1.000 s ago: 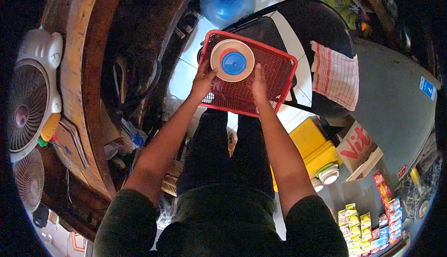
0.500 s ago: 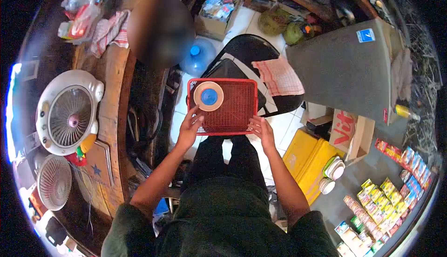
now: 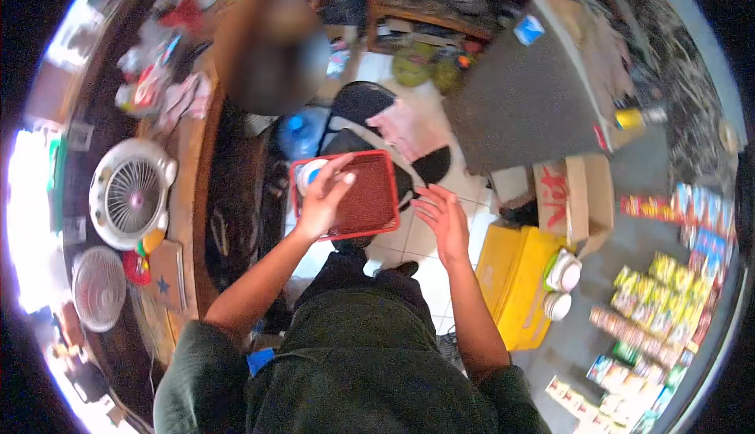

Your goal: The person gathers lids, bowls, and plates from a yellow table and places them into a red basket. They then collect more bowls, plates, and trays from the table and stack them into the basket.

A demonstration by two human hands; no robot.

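Observation:
A red mesh basket (image 3: 366, 190) lies ahead of my body, over a black chair (image 3: 358, 104). In its upper left corner sits a small round container with a blue centre (image 3: 313, 173), partly hidden by my left hand. My left hand (image 3: 324, 202) is over the basket's left part, fingers apart, with nothing seen in it. My right hand (image 3: 443, 218) hangs to the right of the basket, away from its rim, fingers spread and holding nothing. A pink checked cloth (image 3: 405, 129) drapes over the chair.
A wooden counter at the left bears a white fan (image 3: 130, 194). A blue water bottle (image 3: 300, 135) stands behind the basket. To the right are a yellow box (image 3: 515, 285), a cardboard box (image 3: 586, 198), a grey cabinet (image 3: 527, 96) and rows of sachets (image 3: 664, 292).
The view has turned and shifted. My right hand has come away from the basket's right edge. My left hand has moved further over the basket, covering part of the round container.

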